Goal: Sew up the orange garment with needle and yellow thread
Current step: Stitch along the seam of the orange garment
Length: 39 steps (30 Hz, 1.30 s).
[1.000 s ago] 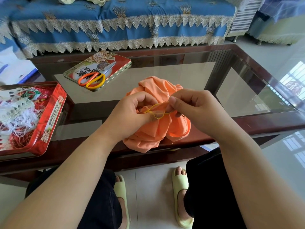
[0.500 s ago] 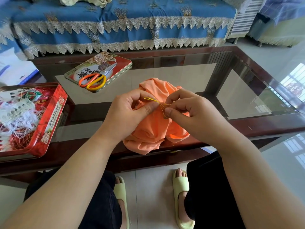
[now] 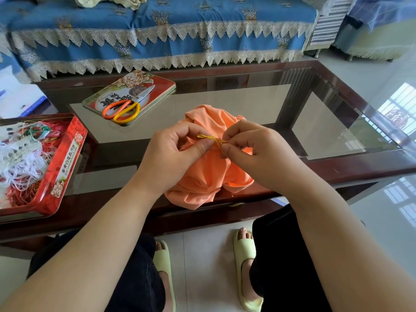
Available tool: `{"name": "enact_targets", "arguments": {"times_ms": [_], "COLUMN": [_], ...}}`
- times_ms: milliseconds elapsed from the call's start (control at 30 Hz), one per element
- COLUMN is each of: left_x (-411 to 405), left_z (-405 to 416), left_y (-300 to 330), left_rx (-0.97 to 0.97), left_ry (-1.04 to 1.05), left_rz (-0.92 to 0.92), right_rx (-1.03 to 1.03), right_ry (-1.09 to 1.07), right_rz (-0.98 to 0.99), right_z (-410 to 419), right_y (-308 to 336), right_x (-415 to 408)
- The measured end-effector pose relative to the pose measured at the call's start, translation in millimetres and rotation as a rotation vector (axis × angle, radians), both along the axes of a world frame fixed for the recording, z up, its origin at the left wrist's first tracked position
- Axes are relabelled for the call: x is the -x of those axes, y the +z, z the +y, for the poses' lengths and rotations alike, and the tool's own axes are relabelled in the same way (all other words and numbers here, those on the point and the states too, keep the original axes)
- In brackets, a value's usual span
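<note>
Both hands pinch thin yellow thread (image 3: pixel 210 138) (looped) | crumpled orange garment (image 3: pixel 208 167) beneath

Bright, even daylight fills the scene. To the right of the right hand (image 3: pixel 258 154), window reflections glare on the floor (image 3: pixel 382 221) and on the glass table (image 3: pixel 337 122). Soft shadows lie under the hands on the garment (image 3: pixel 202 176). Focus is sharp at the hands; wide-angle distortion bends the sofa (image 3: pixel 157 30) beyond them and stretches the forearms.
</note>
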<state>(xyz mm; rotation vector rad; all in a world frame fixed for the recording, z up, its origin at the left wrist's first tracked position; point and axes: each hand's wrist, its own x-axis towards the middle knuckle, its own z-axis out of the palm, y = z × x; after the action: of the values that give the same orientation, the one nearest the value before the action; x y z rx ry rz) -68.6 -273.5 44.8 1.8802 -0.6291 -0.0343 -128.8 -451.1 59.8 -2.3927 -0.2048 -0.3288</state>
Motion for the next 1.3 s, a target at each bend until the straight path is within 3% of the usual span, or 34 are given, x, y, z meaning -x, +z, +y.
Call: {"name": "enact_targets", "arguments": {"times_ms": [333, 467, 700, 1000, 1100, 1300], "left_x": [7.6, 11.8, 12.6, 8.5, 8.4, 9.7], "left_z": [-0.5, -1.1, -7.6, -4.8, -4.4, -5.3], "left_y": [-3.4, -3.2, -8.5, -7.2, -8.4, -8.8], "left_rx": [-0.026, -0.012, 0.032, 0.048, 0.019, -0.033], "left_ry": [-0.008, 0.019, 0.128, 0.207, 0.206, 0.108], "left_rz": [-0.164, -0.241, -0.137, -0.083, -0.141, -0.262], "right_rx": [-0.061, -0.196, -0.452, -0.443, -0.436, -0.458], "right_ry": [-0.078, -0.168, -0.238, -0.089, -0.049, -0.132], "right_rz": [-0.007, -0.017, 0.048, 0.135, 0.197, 0.09], "right_z": [8.1, 15.5, 28.0, 27.5, 25.4, 26.7], "right_y": [-7.7, -12.8, -14.9, -11.1, -8.5, -12.0], "right_x": [-3.5, -4.4, -6.7, -1.3, -0.4, -4.5]}}
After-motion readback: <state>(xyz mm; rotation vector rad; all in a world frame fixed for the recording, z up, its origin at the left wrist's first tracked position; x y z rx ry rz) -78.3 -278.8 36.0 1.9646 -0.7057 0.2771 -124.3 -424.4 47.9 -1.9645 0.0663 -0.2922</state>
